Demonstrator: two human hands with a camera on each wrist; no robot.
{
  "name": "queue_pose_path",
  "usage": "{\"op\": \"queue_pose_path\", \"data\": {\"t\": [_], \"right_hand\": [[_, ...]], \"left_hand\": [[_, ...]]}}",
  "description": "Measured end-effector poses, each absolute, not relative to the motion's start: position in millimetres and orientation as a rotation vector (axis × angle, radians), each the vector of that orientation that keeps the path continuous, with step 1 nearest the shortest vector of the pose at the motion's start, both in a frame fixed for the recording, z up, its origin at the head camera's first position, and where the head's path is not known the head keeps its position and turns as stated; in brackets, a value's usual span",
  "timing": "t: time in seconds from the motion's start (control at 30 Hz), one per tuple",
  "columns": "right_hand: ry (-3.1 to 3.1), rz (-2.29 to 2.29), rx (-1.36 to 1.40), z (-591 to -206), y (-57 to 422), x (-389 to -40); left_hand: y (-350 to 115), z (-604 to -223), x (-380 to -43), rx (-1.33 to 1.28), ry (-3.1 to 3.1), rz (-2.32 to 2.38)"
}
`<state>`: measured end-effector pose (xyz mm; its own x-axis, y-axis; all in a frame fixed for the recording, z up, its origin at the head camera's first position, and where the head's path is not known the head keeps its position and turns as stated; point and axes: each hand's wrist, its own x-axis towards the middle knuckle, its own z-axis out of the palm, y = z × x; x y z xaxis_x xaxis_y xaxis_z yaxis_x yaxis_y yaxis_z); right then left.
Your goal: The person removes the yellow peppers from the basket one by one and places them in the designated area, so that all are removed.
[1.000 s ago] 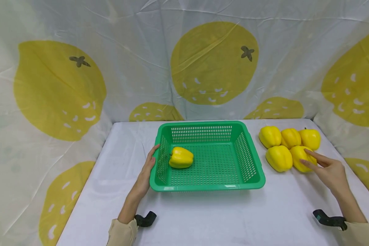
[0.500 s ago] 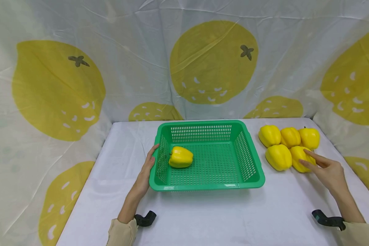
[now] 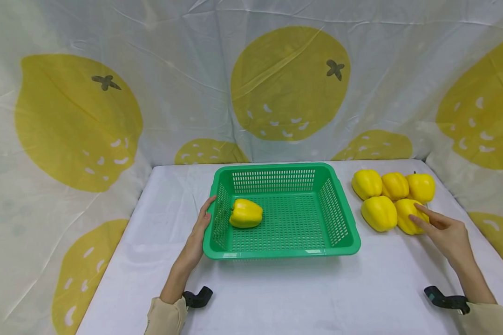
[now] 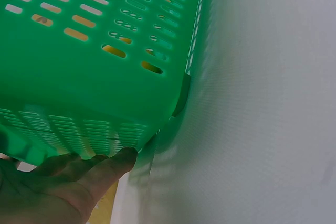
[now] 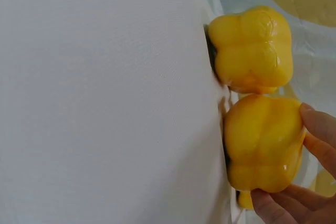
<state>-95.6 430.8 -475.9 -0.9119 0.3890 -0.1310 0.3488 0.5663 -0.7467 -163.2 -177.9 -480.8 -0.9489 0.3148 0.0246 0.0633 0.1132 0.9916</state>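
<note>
A green plastic basket (image 3: 276,254) stands on the table with one yellow bell pepper (image 3: 246,213) lying in its left part. My left hand (image 3: 195,239) touches the basket's left side; in the left wrist view its extended fingers (image 4: 107,176) lie against the outer wall, below the rim. At the right, my right hand (image 3: 448,235) holds the front right yellow bell pepper (image 3: 405,217) of a group, thumb and fingers on opposite sides of it. That pepper (image 5: 265,142) sits beside another bell pepper (image 5: 252,51) in the right wrist view.
Several more yellow bell peppers (image 3: 379,213) stand close together right of the basket, in two rows. White cloth covers the table (image 3: 276,298). Behind and at both sides hangs a lemon-printed curtain (image 3: 184,83).
</note>
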Motion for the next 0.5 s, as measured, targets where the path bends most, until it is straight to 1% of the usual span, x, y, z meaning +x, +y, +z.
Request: {"op": "queue_pose_path", "data": {"t": [0.27,0.5], "right_hand": [[-2.646,1.321,-0.592,-477,427,-91],[-2.641,0.965,-0.480,-459,419,-101]], "left_hand": [[-178,-480,-163,0.378,2.198,1.943],[-176,-478,-163,0.375,2.196,1.939]]}}
